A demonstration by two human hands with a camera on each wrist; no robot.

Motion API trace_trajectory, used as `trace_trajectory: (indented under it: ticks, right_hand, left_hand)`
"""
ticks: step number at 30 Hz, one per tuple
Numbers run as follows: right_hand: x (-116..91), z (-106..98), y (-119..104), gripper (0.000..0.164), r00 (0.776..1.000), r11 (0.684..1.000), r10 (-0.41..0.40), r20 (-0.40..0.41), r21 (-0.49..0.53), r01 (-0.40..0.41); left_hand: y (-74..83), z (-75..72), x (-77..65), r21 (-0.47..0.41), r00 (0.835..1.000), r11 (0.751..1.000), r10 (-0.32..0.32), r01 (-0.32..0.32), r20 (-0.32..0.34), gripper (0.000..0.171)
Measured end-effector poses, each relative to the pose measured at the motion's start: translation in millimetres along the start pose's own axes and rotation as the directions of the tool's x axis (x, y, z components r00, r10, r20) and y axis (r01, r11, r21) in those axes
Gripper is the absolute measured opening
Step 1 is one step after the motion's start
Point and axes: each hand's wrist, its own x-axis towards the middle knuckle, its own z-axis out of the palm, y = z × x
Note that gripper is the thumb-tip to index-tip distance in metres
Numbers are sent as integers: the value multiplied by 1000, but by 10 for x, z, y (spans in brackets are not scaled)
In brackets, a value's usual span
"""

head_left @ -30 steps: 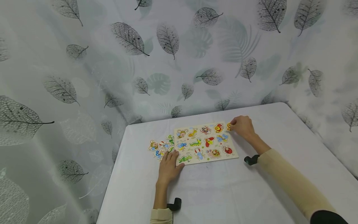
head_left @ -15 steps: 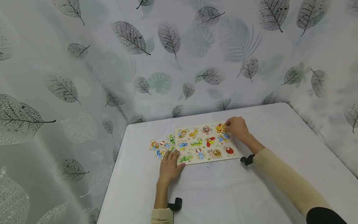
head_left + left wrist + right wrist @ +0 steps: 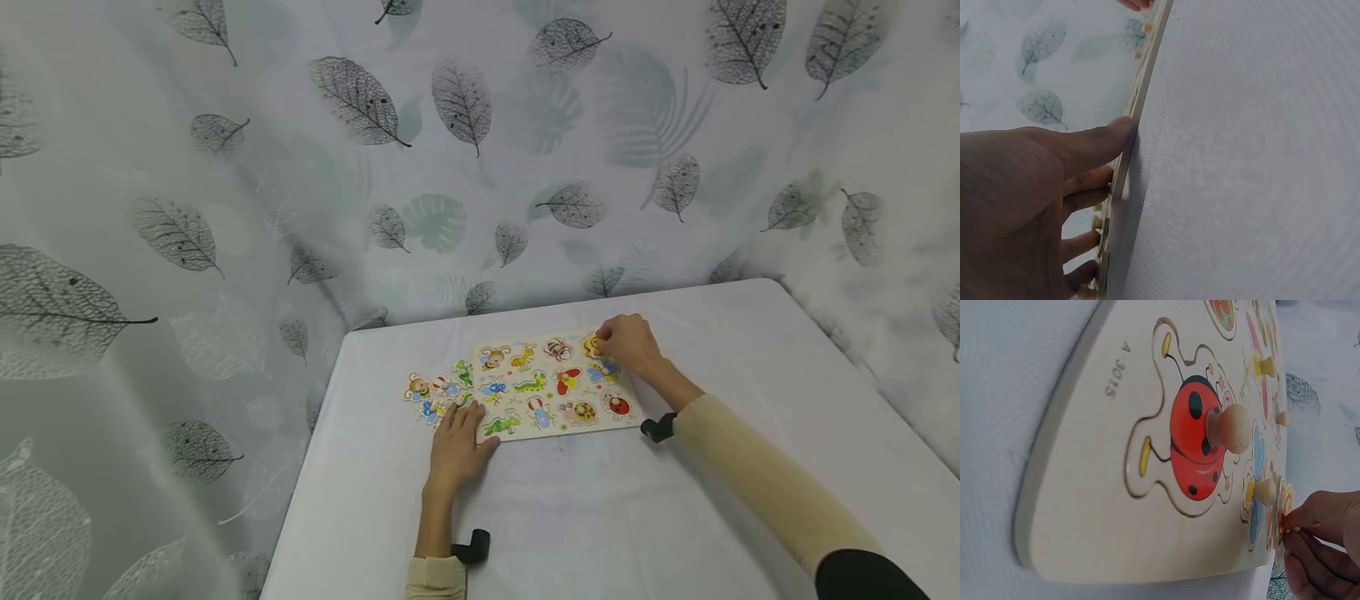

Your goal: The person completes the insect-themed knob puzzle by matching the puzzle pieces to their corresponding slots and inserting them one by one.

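left hand (image 3: 453,454), loosely spread, rests at the board's (image 3: 1085,519) near-left corner, perhaps for steadying; right hand (image 3: 630,343) pinches a piece (image 3: 1287,500) at its far-right corner.

Head view faces forward and down from afar; wrist views look low and close along the shared board (image 3: 1091,528).
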Motion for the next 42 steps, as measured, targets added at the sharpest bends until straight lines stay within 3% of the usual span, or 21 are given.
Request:
trace_trajectory:
  ticks: [10,21,31,42]
  right_hand:
    - [59,68,-52,14,1000,1000,-12,18,-15,13]
    - [43,139,-12,14,999,1000,4,38,-27,-3]
    - [68,159,-17,14,999,999,-5,37,-41,6]
    - [107,142,-65,14,999,998,-2,35,-60,4]
  left_hand:
    - [21,-6,-10,-14,999,1000,21,-22,-40,66]
    - [7,27,-24,12,999,999,42,-42,-27,66]
    - [23,-5,-11,5,1000,1000,11,-11,-3,65]
    - [-1,-17,5,1,1000,1000,0,0,-22,66]
